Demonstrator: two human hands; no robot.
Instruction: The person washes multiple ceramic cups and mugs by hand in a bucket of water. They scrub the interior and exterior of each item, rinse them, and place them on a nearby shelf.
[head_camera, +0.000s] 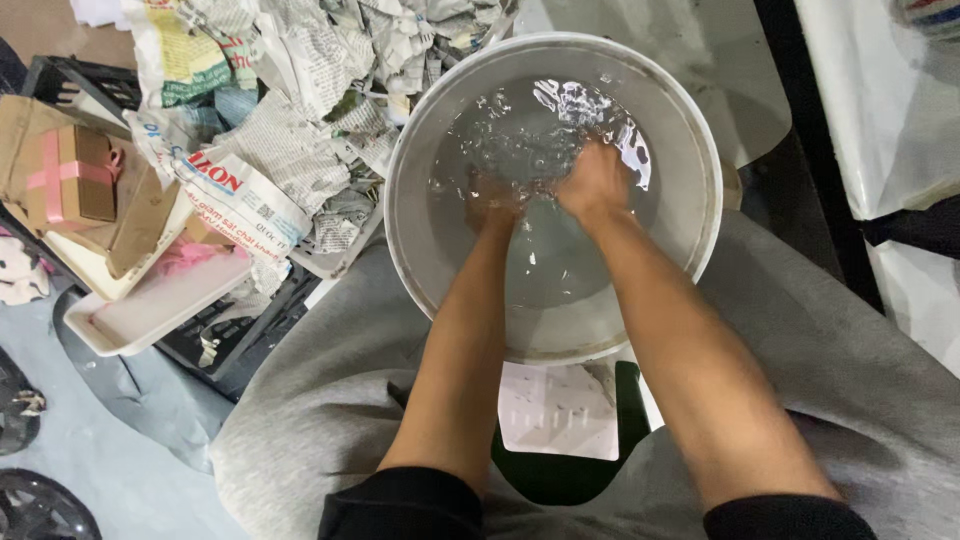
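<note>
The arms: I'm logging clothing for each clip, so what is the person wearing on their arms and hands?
Both forearms are bare. Black sleeves are pushed up near the elbows. The left hand and right hand wear no gloves; rings can't be told under the rippling water.

One head-worn camera looks steeply down, close above the white bucket (553, 200) between the person's knees.

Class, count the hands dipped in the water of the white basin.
2: the left hand is underwater left of centre in the white basin, and the right hand is beside it, right of centre. No others show.
</note>
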